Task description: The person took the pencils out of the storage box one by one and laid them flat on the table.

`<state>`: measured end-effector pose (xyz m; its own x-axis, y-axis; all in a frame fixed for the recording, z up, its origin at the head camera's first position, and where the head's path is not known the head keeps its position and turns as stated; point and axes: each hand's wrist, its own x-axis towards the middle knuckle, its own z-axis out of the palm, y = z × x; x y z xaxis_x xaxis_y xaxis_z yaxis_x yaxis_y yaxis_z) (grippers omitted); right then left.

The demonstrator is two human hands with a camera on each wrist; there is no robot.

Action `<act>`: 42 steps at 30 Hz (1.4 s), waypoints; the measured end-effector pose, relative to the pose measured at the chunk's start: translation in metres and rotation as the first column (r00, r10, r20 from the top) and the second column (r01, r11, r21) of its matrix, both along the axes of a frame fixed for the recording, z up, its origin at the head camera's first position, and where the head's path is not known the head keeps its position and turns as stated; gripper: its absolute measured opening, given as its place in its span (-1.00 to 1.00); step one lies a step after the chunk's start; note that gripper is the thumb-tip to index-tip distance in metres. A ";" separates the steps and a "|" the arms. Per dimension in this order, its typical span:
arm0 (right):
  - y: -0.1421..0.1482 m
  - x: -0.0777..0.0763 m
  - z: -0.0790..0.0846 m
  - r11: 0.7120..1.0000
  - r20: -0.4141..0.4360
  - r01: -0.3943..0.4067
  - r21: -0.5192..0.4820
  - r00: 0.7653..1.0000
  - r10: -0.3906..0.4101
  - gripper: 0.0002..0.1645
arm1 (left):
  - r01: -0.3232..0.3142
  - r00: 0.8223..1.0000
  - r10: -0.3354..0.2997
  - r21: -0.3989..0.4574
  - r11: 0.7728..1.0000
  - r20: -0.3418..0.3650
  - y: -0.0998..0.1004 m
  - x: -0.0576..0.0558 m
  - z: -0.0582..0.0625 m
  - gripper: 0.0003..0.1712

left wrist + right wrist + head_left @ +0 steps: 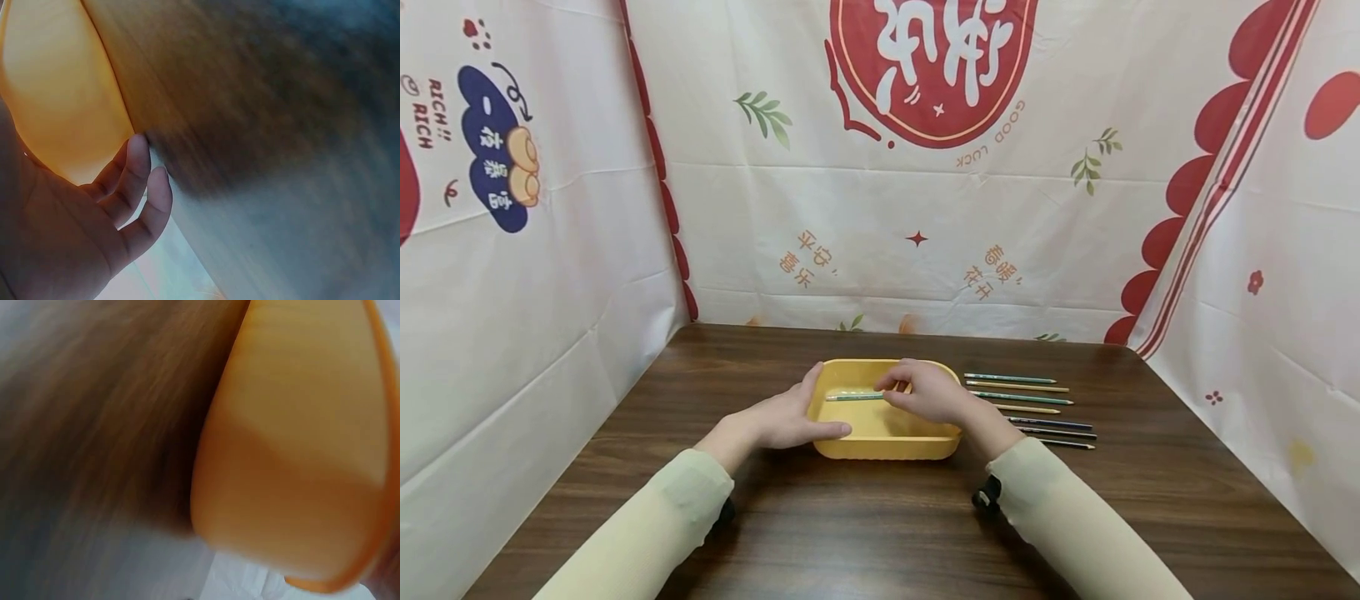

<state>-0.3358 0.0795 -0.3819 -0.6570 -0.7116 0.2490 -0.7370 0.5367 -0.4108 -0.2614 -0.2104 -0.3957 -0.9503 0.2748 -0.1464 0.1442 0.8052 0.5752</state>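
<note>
A yellow plastic bin (887, 448) stands on the table in the head view. At its left side my left hand (778, 415) grips the wall, thumb over the front rim and fingers around the outside. The left wrist view shows those fingers (139, 156) bent by the bin's outer wall (62, 87). Over the bin, my right hand (928, 392) pinches a green pencil (855, 397) that lies level inside; the pencil's right end is hidden by the fingers. In the right wrist view the bin wall (294, 444) fills much of the frame, and the fingertips are out of sight.
Right of the bin lie several pencils in a loose row, among them a green pencil (1030, 398), a yellowish pencil (1022, 387) and a dark blue pencil (1052, 424). The right forearm covers some of their left ends. Printed cloth (880, 200) hangs around the brown table (865, 533).
</note>
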 end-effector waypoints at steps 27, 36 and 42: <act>-0.015 -0.009 -0.021 0.973 0.102 0.004 0.229 0.994 -0.028 -0.52 | 0.015 1.000 -0.015 0.001 1.000 -0.010 0.000 0.000 -0.001 0.55; -0.015 -0.009 -0.021 0.975 0.072 -0.002 0.220 0.997 -0.015 -0.50 | 0.010 1.000 -0.010 0.007 1.000 -0.002 0.001 0.001 -0.001 0.54; -0.015 -0.010 -0.022 0.981 0.058 -0.008 0.194 0.998 -0.003 -0.64 | 0.008 1.000 -0.008 0.004 1.000 -0.013 0.002 0.001 0.000 0.54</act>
<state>-0.3462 0.0644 -0.4041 -0.6645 -0.7442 0.0680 -0.7165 0.6086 -0.3410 -0.2601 -0.2088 -0.3961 -0.9498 0.2834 -0.1327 0.1586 0.8016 0.5765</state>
